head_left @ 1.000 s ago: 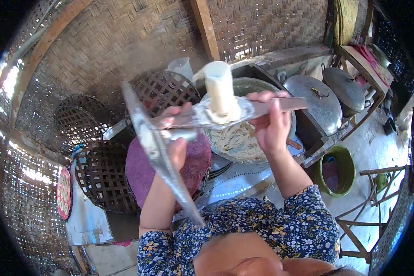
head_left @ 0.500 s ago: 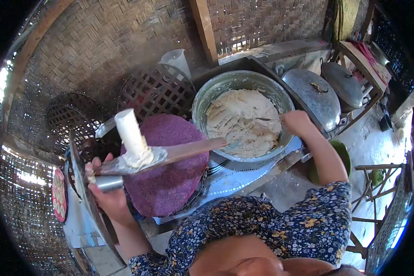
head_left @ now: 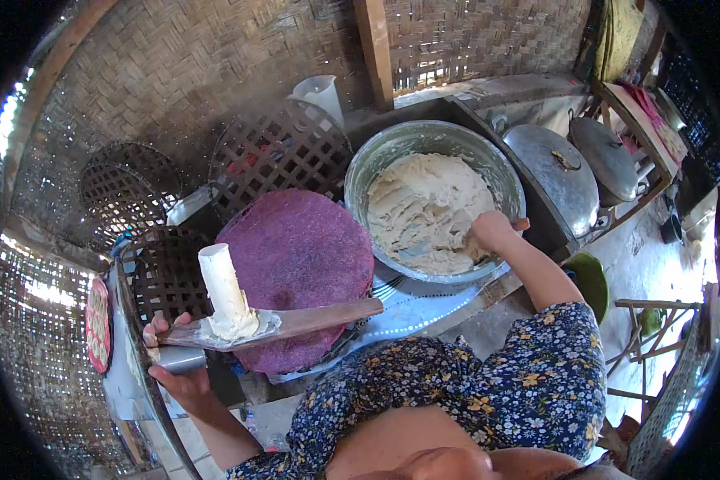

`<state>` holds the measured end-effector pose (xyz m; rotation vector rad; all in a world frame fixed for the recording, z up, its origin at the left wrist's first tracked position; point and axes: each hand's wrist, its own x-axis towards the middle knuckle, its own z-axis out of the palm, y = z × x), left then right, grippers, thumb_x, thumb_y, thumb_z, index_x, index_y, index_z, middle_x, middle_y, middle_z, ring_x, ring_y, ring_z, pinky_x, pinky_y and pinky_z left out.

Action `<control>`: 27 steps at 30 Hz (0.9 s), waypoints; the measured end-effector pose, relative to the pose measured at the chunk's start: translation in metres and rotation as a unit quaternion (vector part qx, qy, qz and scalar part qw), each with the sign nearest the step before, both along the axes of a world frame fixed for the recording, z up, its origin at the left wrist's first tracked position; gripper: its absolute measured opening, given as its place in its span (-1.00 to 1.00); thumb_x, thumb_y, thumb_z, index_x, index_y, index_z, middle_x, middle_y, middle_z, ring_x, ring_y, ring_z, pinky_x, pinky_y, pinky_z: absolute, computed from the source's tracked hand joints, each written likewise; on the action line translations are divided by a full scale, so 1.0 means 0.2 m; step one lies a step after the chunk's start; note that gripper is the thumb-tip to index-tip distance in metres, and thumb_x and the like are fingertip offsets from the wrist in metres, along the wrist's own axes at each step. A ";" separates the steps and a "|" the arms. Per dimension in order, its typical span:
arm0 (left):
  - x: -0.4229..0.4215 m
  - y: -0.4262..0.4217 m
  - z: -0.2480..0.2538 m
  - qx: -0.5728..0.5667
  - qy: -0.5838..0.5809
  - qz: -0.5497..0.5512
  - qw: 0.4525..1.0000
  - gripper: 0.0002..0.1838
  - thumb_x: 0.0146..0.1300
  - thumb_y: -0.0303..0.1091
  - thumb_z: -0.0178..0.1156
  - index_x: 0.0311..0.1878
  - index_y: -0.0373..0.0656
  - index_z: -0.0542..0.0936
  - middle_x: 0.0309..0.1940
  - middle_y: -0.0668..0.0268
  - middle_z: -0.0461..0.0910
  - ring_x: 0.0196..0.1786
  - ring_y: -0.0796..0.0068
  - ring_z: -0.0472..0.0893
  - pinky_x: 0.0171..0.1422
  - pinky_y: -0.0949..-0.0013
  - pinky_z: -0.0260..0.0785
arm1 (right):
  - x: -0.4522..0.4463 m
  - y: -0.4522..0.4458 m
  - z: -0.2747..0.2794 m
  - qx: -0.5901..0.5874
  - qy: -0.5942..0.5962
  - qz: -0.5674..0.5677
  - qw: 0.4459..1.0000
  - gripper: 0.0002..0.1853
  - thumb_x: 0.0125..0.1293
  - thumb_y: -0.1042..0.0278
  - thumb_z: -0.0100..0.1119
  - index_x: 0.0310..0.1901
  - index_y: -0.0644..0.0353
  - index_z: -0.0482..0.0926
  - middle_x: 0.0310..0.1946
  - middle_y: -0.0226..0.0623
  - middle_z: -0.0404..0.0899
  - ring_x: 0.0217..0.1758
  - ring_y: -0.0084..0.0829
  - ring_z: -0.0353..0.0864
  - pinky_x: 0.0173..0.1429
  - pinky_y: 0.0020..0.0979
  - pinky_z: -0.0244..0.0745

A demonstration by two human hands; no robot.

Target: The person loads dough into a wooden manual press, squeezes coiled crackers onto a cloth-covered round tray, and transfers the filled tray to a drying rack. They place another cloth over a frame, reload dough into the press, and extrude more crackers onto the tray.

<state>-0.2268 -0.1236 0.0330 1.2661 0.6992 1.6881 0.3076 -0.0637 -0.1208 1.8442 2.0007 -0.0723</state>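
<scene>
My left hand (head_left: 180, 370) is closed around the end of a wooden board (head_left: 320, 318) with a metal tube (head_left: 182, 359) below it. A white cylinder (head_left: 220, 276) stands on the board, its base smeared with pale dough. Under and behind the board lies a round purple mat (head_left: 296, 240). In the large metal basin (head_left: 360, 156), pale dough (head_left: 432, 192) fills the bottom. My right hand (head_left: 492, 234) is closed at the basin's right side, gripping a utensil whose brown handle end (head_left: 522, 225) sticks out; its working end is hidden.
Dark woven baskets (head_left: 276, 156) and a white plastic jug (head_left: 318, 96) stand at the back. Two lidded metal pots (head_left: 552, 164) sit to the right of the basin. A green bowl (head_left: 588, 280) is below on the right. Woven bamboo walls (head_left: 216, 56) enclose the corner.
My right hand has moved from the basin's rim into it and closed on the utensil that stood in the dough. The board in my left hand has lowered slightly.
</scene>
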 end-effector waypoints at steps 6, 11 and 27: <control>0.00 -0.02 0.00 0.005 0.004 0.022 1.000 -0.28 -0.01 0.28 0.15 0.06 -0.05 0.27 -0.04 0.32 0.23 0.08 0.08 0.39 0.16 0.04 0.25 | 0.00 0.00 0.14 -0.056 0.015 -0.010 0.998 -0.73 0.03 0.14 0.11 -0.39 0.17 0.65 -0.36 -0.13 0.61 -0.25 -0.19 0.61 -0.20 -0.23 0.49; 0.06 -0.04 0.04 0.008 0.014 0.013 1.000 -0.29 -0.01 0.27 0.16 0.05 -0.07 0.30 -0.05 0.30 0.21 0.07 0.09 0.41 0.16 0.05 0.27 | 0.01 -0.09 0.44 -0.079 0.033 -0.075 0.993 -0.61 0.09 -0.04 0.10 -0.35 0.16 0.64 -0.34 -0.14 0.61 -0.25 -0.18 0.60 -0.19 -0.23 0.48; 0.10 -0.02 0.01 0.040 0.035 -0.082 0.995 -0.30 0.01 0.26 0.16 0.08 -0.03 0.32 -0.03 0.28 0.22 0.09 0.08 0.42 0.09 0.09 0.36 | 0.11 -0.12 0.28 -0.014 -0.063 0.082 0.995 -0.87 -0.10 0.38 0.15 -0.50 0.20 0.63 -0.49 -0.17 0.61 -0.36 -0.21 0.62 -0.29 -0.23 0.50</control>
